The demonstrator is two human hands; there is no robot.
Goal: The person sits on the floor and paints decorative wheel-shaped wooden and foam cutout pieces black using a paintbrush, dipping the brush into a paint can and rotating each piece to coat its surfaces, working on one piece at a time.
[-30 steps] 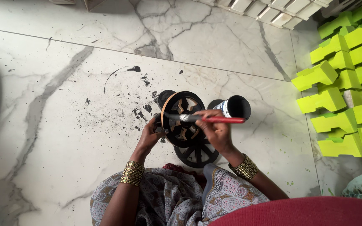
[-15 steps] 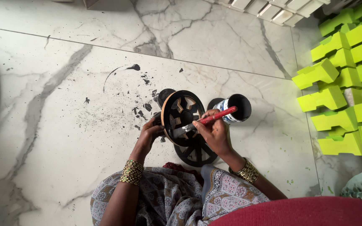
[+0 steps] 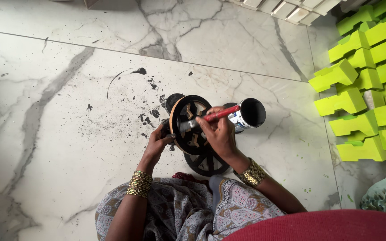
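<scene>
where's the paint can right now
In the head view, the open paint can sits on the marble floor right of centre, just beyond the right hand holding the red-handled brush, beside the black wheel.

A wheel (image 3: 192, 125) stands on edge on the floor (image 3: 59, 134), between the left hand (image 3: 159, 142) and the right hand (image 3: 220, 134). Another wheel (image 3: 208, 163) lies flat just nearer the person. A tin (image 3: 249, 114) sits right of the upright wheel; stacked blocks (image 3: 367, 89) lie far right

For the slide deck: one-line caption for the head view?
Left hand steadies a black wooden wheel while the right hand works a red-handled brush on it, paint can beside.
</scene>
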